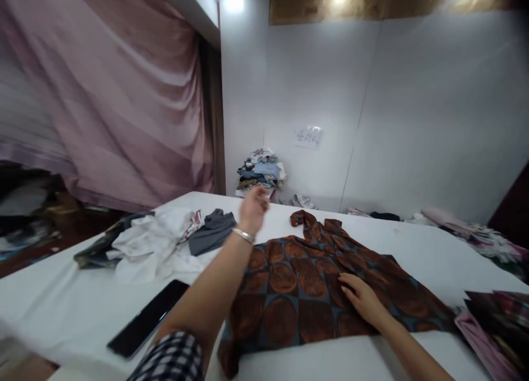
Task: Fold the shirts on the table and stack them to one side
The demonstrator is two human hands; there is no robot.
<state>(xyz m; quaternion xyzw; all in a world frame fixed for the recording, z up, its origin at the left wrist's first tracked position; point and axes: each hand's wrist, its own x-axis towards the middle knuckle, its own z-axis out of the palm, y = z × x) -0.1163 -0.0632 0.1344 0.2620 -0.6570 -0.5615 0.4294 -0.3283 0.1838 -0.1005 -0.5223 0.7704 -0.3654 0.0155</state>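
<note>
A brown and teal patterned garment (297, 282) lies spread across the white table in front of me. My right hand (363, 298) rests on its right-hand part, fingers stretched out over the fabric. Raised above the table beyond the garment's left edge is my left hand (254, 207), with a silver bangle at the wrist. Motion blurs its fingers, and I cannot tell whether they hold anything. Towards the far end, the garment narrows into a bunched collar or strap (303, 218).
White clothes (152, 243) and a dark grey garment (212, 232) lie at the left. A black phone (149, 317) is nearer me. Folded clothes (496, 326) sit at the right edge. Behind the table stands a clothes pile (260, 169) against the wall.
</note>
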